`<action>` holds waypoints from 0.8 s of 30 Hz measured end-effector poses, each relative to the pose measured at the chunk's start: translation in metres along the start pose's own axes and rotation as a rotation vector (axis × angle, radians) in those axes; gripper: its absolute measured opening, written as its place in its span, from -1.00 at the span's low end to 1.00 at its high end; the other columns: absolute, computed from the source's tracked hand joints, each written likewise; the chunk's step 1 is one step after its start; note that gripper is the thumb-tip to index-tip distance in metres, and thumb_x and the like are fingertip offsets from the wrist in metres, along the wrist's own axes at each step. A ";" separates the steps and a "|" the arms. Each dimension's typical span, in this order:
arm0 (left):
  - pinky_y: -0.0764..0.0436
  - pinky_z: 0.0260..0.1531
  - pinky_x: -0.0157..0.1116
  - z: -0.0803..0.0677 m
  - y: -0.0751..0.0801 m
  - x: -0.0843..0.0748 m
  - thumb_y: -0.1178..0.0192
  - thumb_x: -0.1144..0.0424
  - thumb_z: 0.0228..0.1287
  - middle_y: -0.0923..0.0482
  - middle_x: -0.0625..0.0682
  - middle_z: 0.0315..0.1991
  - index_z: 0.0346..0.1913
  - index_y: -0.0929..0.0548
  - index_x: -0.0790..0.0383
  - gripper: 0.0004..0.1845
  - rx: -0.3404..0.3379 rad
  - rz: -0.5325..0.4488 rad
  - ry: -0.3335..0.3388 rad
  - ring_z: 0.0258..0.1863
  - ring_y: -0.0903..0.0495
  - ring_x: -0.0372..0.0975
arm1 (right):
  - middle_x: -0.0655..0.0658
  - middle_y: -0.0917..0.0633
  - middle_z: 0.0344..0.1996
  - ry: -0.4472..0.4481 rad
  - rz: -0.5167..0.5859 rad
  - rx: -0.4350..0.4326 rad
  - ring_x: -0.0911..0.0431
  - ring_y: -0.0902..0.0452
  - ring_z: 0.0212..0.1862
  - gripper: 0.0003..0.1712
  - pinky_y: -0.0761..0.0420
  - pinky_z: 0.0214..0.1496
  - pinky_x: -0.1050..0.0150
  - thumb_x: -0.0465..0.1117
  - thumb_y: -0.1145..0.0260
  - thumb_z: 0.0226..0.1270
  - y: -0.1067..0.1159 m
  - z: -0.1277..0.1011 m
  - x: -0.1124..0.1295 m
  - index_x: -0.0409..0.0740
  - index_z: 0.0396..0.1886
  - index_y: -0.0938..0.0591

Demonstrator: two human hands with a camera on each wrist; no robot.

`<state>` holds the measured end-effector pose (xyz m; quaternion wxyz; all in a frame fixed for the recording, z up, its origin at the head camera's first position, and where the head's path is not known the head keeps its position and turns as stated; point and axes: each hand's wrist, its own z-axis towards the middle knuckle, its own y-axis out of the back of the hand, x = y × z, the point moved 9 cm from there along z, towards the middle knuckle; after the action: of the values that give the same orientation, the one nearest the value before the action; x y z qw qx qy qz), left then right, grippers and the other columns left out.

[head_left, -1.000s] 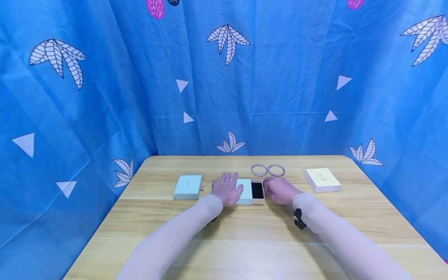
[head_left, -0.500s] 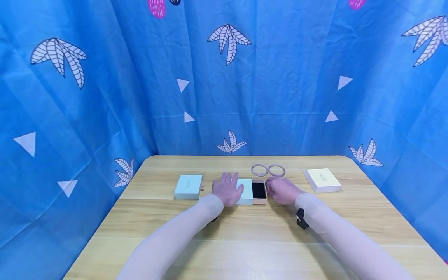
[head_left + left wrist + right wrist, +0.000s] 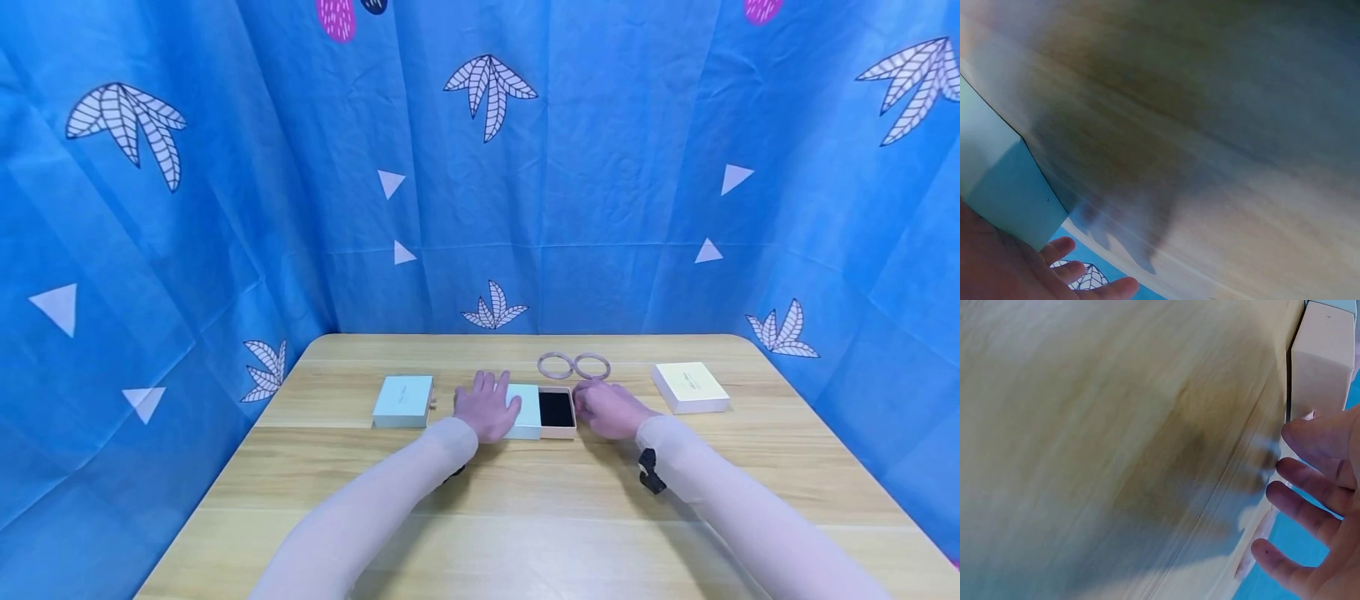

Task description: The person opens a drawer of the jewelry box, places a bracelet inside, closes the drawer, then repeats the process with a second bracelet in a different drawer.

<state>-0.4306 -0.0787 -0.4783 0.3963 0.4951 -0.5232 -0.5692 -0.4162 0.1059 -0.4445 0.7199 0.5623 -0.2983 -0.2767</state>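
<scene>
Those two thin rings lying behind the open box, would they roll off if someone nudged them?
Probably not: the two rings lie flat on the table, so a nudge would likely slide them. They look thin and stiff, so probably light. Stood on edge, they might roll.

Both wrist views were heavily blurred, the wooden table (image 3: 1210,125) showing only as streaks. The left hand (image 3: 486,408) covered much of the pale sleeve (image 3: 525,411), and how the right hand (image 3: 606,409) met the pink drawer (image 3: 558,413) could not be told.
</scene>
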 end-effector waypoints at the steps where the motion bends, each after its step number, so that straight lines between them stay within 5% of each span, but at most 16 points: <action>1: -0.11 0.43 0.28 0.000 0.000 0.000 0.48 -0.29 0.53 0.00 0.12 0.62 0.65 0.06 -0.02 -0.24 0.000 0.002 0.000 0.62 0.10 0.01 | 0.08 -0.67 -0.26 0.000 0.000 0.000 0.16 -0.56 -0.26 -0.76 -0.62 -0.24 0.12 -0.32 -0.35 0.20 0.000 0.000 0.000 0.10 -0.56 -0.59; 16: -0.15 0.42 0.26 -0.002 0.000 0.000 0.46 -0.31 0.52 -0.01 0.11 0.62 0.64 0.05 -0.02 -0.23 0.001 0.014 0.005 0.62 0.07 0.01 | -0.08 -0.72 0.03 -0.073 0.084 0.057 -0.06 -0.69 -0.02 -0.91 -0.65 0.09 -0.06 -0.25 -0.41 0.21 0.005 -0.001 -0.008 0.03 -0.31 -0.77; 24: -0.14 0.42 0.26 -0.002 0.002 0.000 0.47 -0.30 0.52 -0.03 0.11 0.61 0.64 0.03 -0.01 -0.23 -0.019 0.005 -0.004 0.61 0.06 0.02 | -0.15 -0.70 0.07 -0.075 0.051 0.035 -0.16 -0.66 0.04 -0.91 -0.63 0.07 -0.15 -0.21 -0.44 0.19 0.019 0.012 -0.015 0.01 -0.28 -0.77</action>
<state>-0.4285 -0.0798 -0.4762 0.4014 0.4890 -0.5199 -0.5739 -0.4345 0.1133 -0.4254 0.7052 0.5562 -0.3440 -0.2737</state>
